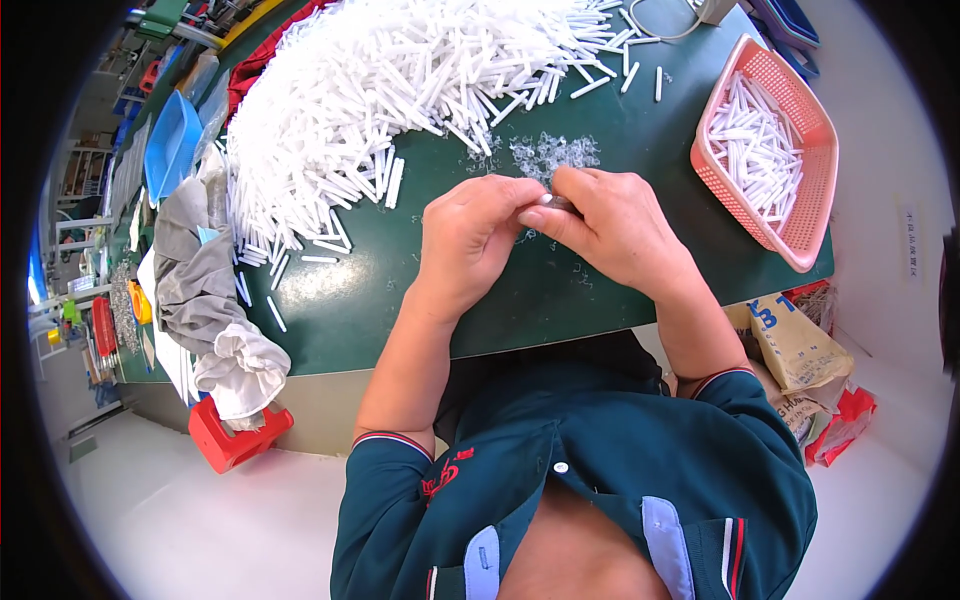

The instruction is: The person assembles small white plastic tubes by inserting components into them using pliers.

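White piece (546,199) shows only as a small bright bit, partly covered.

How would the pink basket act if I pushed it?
The pink basket would probably keep its shape, since its walls stand up by themselves. It's likely light itself, being full of little holes. The loose white sticks inside might slide about.

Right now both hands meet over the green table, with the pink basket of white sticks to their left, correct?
Not quite: the left hand and right hand do meet over the green table, but the head view shows the pink basket of white sticks to their right, not left.
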A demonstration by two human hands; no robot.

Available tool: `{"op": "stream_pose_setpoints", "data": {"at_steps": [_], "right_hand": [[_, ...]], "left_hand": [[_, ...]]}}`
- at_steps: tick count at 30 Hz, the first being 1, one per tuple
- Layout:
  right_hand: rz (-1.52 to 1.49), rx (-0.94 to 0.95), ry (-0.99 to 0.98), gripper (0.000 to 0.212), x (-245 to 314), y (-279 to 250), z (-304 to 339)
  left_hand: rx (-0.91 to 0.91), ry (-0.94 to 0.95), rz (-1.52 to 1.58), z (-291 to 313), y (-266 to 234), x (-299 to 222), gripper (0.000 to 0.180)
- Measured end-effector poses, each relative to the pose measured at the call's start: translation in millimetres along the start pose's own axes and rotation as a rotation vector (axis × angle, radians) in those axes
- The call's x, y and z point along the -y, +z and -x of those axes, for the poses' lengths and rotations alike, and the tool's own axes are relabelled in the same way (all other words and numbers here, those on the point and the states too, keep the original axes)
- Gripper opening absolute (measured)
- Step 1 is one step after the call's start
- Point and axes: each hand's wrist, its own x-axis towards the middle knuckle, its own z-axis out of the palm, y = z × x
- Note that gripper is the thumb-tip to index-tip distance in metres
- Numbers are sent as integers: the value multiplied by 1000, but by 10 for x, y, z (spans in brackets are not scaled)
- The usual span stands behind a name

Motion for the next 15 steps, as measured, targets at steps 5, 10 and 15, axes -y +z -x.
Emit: {"op": "stream_pose_setpoints", "data": {"at_steps": [5,10,15], "right_hand": [[-59,63,30,45,-2,-1,-11],[-199,118,135,41,-20,-23,-22],[-363,-17,231,25,-20,-25,-22]], "left_hand": [[-27,-110,101,14,15,-2,19],[-41,-226,211,27,0,-16,10],[6,-408,376,33,-45,-43,9]]}}
